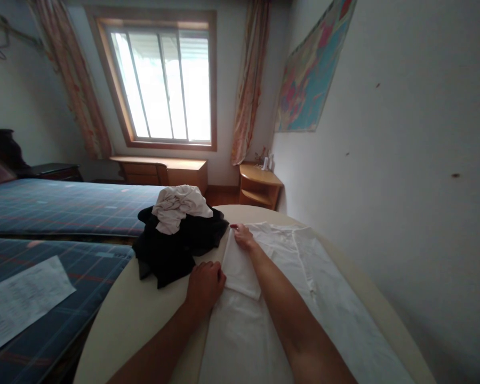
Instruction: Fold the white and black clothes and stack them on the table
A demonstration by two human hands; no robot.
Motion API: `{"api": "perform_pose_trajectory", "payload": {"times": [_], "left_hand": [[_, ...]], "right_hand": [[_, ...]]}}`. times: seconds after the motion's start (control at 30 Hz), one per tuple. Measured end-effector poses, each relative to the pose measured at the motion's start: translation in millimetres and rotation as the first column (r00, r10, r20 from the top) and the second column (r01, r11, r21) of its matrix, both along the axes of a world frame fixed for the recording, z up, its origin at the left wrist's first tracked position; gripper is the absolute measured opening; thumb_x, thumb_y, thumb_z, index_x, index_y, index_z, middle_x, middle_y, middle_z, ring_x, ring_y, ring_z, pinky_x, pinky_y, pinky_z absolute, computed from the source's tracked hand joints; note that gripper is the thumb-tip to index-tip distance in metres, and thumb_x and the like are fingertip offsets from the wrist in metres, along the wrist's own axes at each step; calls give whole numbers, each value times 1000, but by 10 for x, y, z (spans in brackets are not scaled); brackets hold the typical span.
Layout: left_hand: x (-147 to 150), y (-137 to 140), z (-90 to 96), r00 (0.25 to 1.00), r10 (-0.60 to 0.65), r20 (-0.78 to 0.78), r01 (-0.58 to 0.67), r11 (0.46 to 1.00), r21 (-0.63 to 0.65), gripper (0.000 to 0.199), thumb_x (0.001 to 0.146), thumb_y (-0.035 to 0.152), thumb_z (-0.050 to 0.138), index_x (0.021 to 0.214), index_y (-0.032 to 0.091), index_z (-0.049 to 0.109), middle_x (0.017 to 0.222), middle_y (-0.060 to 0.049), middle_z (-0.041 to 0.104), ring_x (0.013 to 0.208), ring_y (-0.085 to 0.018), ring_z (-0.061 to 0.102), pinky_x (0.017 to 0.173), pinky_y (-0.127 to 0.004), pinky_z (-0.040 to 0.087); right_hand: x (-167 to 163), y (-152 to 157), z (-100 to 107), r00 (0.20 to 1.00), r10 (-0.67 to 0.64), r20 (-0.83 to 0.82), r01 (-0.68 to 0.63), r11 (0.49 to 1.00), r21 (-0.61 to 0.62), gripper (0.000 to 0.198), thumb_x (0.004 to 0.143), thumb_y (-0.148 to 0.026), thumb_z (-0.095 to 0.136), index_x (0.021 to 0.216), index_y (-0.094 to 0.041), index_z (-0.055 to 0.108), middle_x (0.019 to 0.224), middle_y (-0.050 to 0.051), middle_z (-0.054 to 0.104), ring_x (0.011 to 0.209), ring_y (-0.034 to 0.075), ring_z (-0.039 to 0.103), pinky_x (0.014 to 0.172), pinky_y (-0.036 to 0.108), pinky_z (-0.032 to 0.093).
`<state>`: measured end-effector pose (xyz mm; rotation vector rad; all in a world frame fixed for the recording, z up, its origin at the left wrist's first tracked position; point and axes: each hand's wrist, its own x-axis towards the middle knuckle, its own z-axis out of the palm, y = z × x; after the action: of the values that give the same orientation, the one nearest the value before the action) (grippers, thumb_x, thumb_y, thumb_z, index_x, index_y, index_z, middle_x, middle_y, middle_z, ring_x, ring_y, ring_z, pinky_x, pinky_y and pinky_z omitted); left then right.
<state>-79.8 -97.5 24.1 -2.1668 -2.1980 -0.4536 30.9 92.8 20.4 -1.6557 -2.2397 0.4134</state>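
Note:
A white shirt lies spread over the round cream table, with a part of it folded over along its left side. My left hand rests at the left edge of this folded part, its fingers curled round on the cloth. Farther off, my right hand pinches the shirt's far left corner between thumb and fingers. Part of the shirt is hidden beneath my right forearm. Left of both hands is a heap of black clothes, topped by a crumpled whitish cloth.
Two beds with blue plaid covers stand on the left, the nearer one bearing a printed sheet of paper. A wooden desk is under the window, and a corner shelf stands beyond the table. The wall runs along the right.

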Motion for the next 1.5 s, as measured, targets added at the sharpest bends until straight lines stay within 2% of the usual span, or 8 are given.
{"api": "perform_pose_trajectory", "payload": {"times": [0.33, 0.5, 0.67, 0.8, 0.97, 1.07, 1.27, 1.5], "left_hand": [[-36, -11, -116, 985, -155, 74, 147, 984, 102, 40, 89, 16, 49, 127, 25, 60, 133, -7, 57, 120, -25, 51, 101, -40, 36], [-34, -3, -126, 995, -79, 57, 75, 995, 71, 30, 94, 21, 46, 118, 19, 63, 129, -9, 60, 119, -26, 51, 100, -41, 36], [2, -33, -43, 999, -3, 41, 1, 999, 53, 19, 92, 27, 50, 100, 17, 64, 108, -10, 63, 107, -26, 55, 90, -37, 40], [43, -83, 9, 999, 42, 34, -43, 999, 22, 20, 90, 34, 54, 90, 16, 63, 103, -11, 62, 105, -27, 54, 88, -37, 40], [110, -81, 19, 996, 43, 73, -41, 999, -30, 16, 92, 31, 54, 88, 18, 61, 93, -9, 66, 96, -24, 60, 82, -33, 41], [160, -64, 1, 968, 68, 240, -52, 996, -74, 11, 92, 29, 55, 94, 19, 56, 82, -3, 67, 78, -19, 63, 70, -28, 40], [255, -128, -7, 899, 23, 437, -31, 999, 12, 13, 86, 16, 60, 93, 22, 50, 84, 1, 65, 77, -15, 62, 68, -23, 38], [330, -212, 12, 896, -45, 442, 23, 998, 54, 12, 85, 13, 57, 84, 22, 50, 86, 2, 64, 79, -15, 61, 71, -24, 39]], "right_hand": [[106, -315, 39, 994, 65, 83, -78, 983, 165, 41, 99, -25, 34, 137, -27, 49, 150, 5, 43, 136, 21, 34, 110, 39, 27], [331, -611, 127, 988, 71, 135, -97, 976, 197, 32, 96, -23, 39, 119, -22, 62, 129, 9, 59, 119, 22, 49, 100, 34, 35], [584, -912, 104, 979, -33, 201, 2, 988, 156, 39, 96, -32, 40, 129, -19, 57, 132, 13, 58, 121, 27, 49, 100, 40, 37], [775, -1090, -26, 970, 51, 237, -40, 998, -51, 64, 96, -57, 36, 149, -21, 38, 157, 13, 32, 143, 32, 28, 112, 51, 23], [864, -1177, -160, 976, 89, 201, -87, 996, -21, 70, 95, -63, 30, 154, -26, 26, 163, 8, 17, 150, 33, 7, 117, 54, 3], [810, -1163, -89, 980, 60, 192, -57, 998, -20, 65, 95, -60, 34, 150, -24, 37, 160, 10, 25, 148, 35, 16, 115, 57, 7], [502, -1100, 298, 998, -56, 22, 55, 998, 40, 48, 92, -56, 45, 116, -19, 62, 117, 13, 69, 111, 26, 62, 93, 38, 43], [70, -1016, 424, 996, -89, 28, 92, 989, -119, 65, 75, -54, 69, 125, -15, 54, 118, 18, 68, 108, 32, 65, 83, 36, 50]]}}
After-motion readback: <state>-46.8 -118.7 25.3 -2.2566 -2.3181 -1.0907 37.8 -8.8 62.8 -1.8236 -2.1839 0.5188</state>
